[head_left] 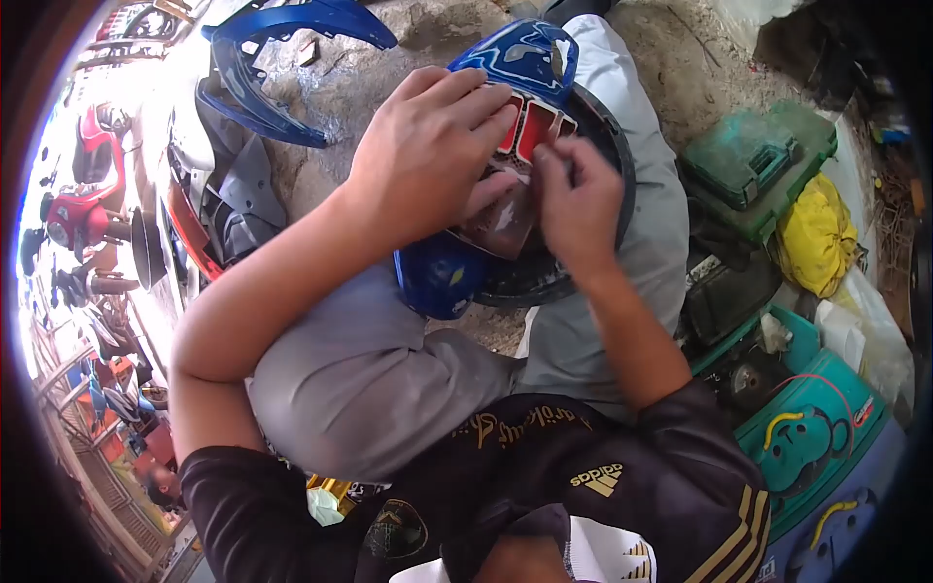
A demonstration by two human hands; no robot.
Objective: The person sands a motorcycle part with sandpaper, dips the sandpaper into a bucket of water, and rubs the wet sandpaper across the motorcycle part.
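Observation:
A blue painted plastic part [520,60] with white line graphics rests on a black round tub [622,165] between the knees. Its lower blue end [442,277] shows below my left hand. My left hand [432,141] lies over the part, fingers stretched out across a red, black and white sticker [530,131]. At the right edge of that sticker my right hand [578,194] pinches with thumb and index finger. A loose, shiny flap of film [501,223] hangs between the hands. The fingertips of my left hand partly hide the sticker.
Another blue plastic part [253,102] lies at the upper left, near grey and red body panels [194,228]. Toward the right are a green case [743,160], a yellow bag [819,238] and a teal toolbox [816,428]. A red motorbike [83,219] stands far left.

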